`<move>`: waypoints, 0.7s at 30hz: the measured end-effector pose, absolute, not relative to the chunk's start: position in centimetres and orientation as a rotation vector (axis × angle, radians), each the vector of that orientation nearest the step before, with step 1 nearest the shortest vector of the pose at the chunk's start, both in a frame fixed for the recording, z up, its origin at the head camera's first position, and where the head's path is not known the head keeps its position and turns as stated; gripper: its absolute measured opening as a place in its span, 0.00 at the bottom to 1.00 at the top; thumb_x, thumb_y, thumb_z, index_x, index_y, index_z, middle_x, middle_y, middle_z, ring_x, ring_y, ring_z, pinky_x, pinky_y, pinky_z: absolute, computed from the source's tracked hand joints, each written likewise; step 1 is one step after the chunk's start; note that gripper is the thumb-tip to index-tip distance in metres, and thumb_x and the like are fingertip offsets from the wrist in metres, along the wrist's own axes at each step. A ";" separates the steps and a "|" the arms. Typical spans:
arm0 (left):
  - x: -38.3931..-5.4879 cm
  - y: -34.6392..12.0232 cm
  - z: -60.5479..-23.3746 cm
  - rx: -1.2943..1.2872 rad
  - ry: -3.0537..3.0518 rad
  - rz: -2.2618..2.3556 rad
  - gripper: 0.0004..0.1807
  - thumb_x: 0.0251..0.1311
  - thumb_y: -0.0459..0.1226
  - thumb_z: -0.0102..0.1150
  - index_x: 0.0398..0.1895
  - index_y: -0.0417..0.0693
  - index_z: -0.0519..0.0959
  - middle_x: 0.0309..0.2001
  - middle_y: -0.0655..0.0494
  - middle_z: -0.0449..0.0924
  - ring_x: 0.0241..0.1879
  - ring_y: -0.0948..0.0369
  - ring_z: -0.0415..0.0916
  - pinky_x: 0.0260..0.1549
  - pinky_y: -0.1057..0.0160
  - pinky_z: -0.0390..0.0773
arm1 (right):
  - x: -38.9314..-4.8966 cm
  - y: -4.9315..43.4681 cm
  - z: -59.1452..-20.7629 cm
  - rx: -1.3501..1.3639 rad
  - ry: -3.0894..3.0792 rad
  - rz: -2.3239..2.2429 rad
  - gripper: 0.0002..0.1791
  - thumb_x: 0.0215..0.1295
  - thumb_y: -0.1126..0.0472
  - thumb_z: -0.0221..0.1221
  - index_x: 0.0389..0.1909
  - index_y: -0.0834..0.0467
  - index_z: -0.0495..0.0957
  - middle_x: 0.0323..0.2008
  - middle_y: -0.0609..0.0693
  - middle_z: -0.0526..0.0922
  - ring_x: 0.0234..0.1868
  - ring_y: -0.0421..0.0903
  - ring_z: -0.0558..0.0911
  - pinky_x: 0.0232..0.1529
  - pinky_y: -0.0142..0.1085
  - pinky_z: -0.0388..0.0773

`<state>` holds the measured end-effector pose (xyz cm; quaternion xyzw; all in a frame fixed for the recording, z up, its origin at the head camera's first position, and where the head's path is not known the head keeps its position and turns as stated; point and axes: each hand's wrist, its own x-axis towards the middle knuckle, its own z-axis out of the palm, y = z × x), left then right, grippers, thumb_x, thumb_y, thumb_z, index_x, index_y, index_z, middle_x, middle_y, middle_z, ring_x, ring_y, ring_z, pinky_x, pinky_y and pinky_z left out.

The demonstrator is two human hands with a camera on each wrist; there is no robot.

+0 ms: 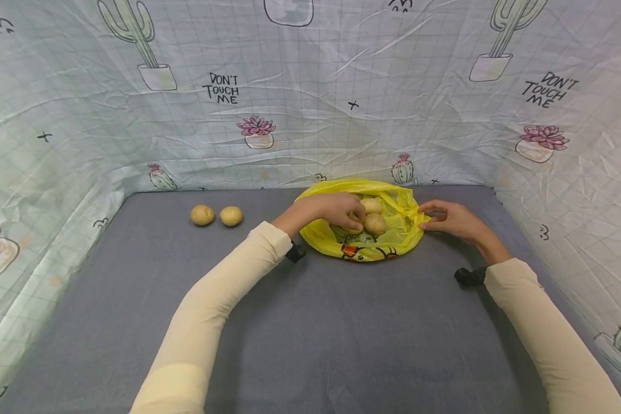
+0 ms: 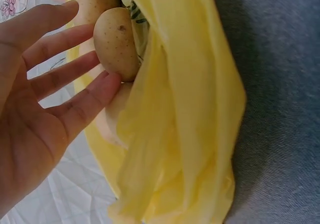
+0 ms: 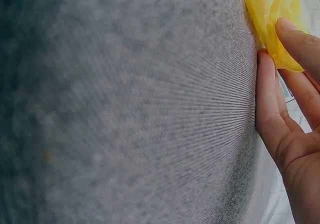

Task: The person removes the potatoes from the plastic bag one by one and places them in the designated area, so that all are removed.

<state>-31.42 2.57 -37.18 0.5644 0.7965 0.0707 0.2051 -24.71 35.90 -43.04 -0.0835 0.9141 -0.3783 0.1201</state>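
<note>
A yellow plastic bag (image 1: 331, 248) lies with its mouth spread and several potatoes inside, one of them a round potato (image 1: 375, 224). My left hand (image 1: 336, 210) reaches into the bag from the left. In the left wrist view, that hand's fingers are extended and their tips touch a potato (image 2: 116, 43); the thumb stands apart from this potato. At the bag's right side my right hand (image 1: 452, 220) pinches the gathered yellow plastic (image 3: 280, 38) between thumb and fingers. The lower part of the potatoes is hidden by the bag.
Two more potatoes, a left one (image 1: 202, 215) and a right one (image 1: 231, 216), lie apart from the bag near the back left of the grey table (image 1: 372, 339). A printed cloth (image 1: 310, 98) hangs behind the table and along both sides.
</note>
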 end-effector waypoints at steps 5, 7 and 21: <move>-31.7 3.0 -37.2 1.508 2.211 0.187 0.09 0.75 0.41 0.54 0.43 0.46 0.80 0.37 0.57 0.74 0.34 0.62 0.66 0.38 0.65 0.65 | -24.6 35.8 -43.0 -0.265 2.666 -1.115 0.32 0.68 0.49 0.67 0.67 0.60 0.72 0.68 0.67 0.71 0.65 0.70 0.73 0.58 0.60 0.74; -31.7 3.0 -37.1 1.461 2.213 0.188 0.09 0.75 0.42 0.55 0.47 0.48 0.80 0.39 0.59 0.74 0.35 0.63 0.66 0.38 0.66 0.66 | -24.6 35.8 -43.0 -0.270 2.665 -1.116 0.32 0.68 0.49 0.67 0.67 0.60 0.72 0.68 0.67 0.71 0.65 0.70 0.73 0.58 0.60 0.75; -31.5 3.0 -37.8 1.465 2.165 0.276 0.09 0.65 0.30 0.63 0.46 0.43 0.75 0.26 0.58 0.60 0.24 0.64 0.54 0.29 0.67 0.60 | -24.6 35.9 -42.9 -0.274 2.661 -1.129 0.32 0.68 0.53 0.67 0.68 0.61 0.71 0.68 0.67 0.70 0.65 0.71 0.73 0.59 0.60 0.74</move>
